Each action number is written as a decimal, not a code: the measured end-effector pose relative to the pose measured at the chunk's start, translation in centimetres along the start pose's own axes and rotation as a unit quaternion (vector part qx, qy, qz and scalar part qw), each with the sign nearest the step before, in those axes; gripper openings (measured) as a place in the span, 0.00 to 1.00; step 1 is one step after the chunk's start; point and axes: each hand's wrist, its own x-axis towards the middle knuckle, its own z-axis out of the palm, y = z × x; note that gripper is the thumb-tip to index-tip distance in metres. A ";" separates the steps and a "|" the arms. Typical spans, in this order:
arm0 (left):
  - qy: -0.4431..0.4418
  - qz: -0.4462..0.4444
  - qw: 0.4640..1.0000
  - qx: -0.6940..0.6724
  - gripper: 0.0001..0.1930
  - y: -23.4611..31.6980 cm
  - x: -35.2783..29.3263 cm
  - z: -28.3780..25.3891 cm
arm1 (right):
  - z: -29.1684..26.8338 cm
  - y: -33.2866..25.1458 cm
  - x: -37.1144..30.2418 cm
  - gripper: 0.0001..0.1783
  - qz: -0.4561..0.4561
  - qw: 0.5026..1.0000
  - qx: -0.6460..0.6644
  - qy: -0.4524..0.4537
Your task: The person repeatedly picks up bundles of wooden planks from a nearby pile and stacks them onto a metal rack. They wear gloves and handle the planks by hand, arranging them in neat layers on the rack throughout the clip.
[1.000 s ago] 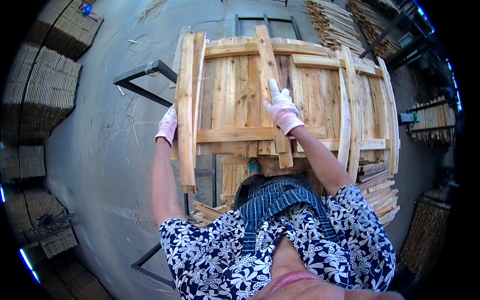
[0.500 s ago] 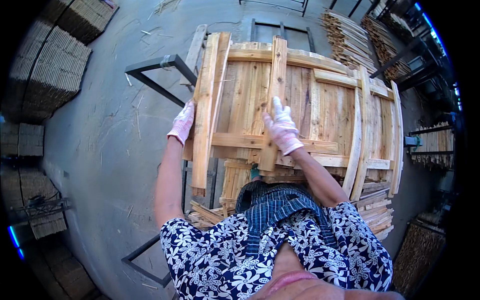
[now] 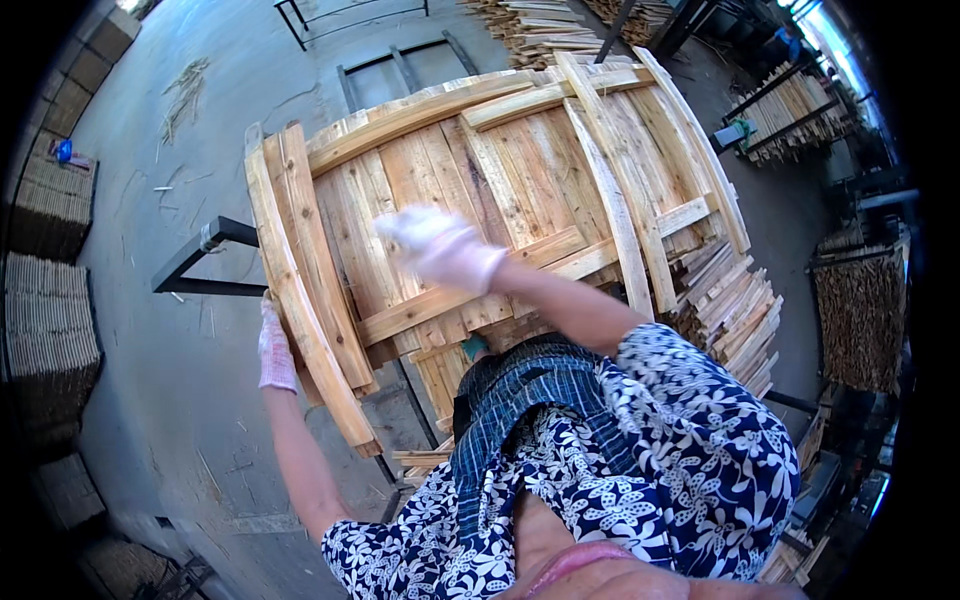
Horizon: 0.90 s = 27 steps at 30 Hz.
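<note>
My left hand (image 3: 277,350), in a whitish-pink glove, lies along the outer side of the leftmost plank (image 3: 305,310), its fingers stretched out against the edge. A second plank (image 3: 322,260) sits right beside that one. Both lie crosswise over the left end of a wooden panel (image 3: 440,160) made of side-by-side boards. Above the panel's middle is my right hand (image 3: 440,245), gloved the same way and smeared by motion. No plank shows in it, and its fingers cannot be made out. A long batten (image 3: 470,283) runs along the panel's near side.
More crosswise strips (image 3: 620,190) lie on the panel's right part. A dark metal frame (image 3: 205,255) juts out at the left. Stacked wood slats (image 3: 725,320) stand at the near right. Bundled stacks (image 3: 50,310) line the far left, and another slat pile (image 3: 530,30) lies behind.
My right hand has left the plank at the panel's middle, and that spot now shows bare boards. Two planks now lie together at the left end. The view has turned.
</note>
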 end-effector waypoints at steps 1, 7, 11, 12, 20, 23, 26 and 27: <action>0.000 0.017 1.000 -0.001 0.40 -0.3 0.1 -0.2 | -2.5 3.1 -1.9 0.26 -0.001 0.996 -0.060 0.063; -0.018 -0.011 0.999 -0.040 0.39 -2.9 1.3 -1.5 | -10.0 22.9 -18.6 0.36 0.466 0.842 -0.192 0.195; -0.019 0.031 0.999 -0.013 0.40 -2.8 0.4 -1.5 | -8.6 28.4 -21.2 0.36 0.393 0.896 -0.082 0.192; -0.034 0.015 0.999 -0.015 0.40 -2.6 0.1 -1.4 | -9.0 28.5 -21.2 0.36 0.397 0.895 -0.082 0.188; 0.017 -0.004 0.999 0.037 0.41 -2.3 -0.9 -1.5 | -14.3 21.3 -20.1 0.33 0.445 0.812 -0.348 0.147; -0.053 0.005 0.997 -0.051 0.41 -2.8 -0.8 -1.9 | -7.9 17.9 -19.8 0.41 0.390 0.912 -0.124 0.038; -0.056 0.040 0.998 -0.013 0.40 -3.1 -1.0 -2.7 | -4.3 15.9 -17.5 0.35 0.466 0.863 -0.150 0.129; -0.062 0.069 0.996 0.001 0.42 -3.1 -1.1 -2.9 | -3.9 15.1 -17.0 0.35 0.410 0.886 -0.145 0.163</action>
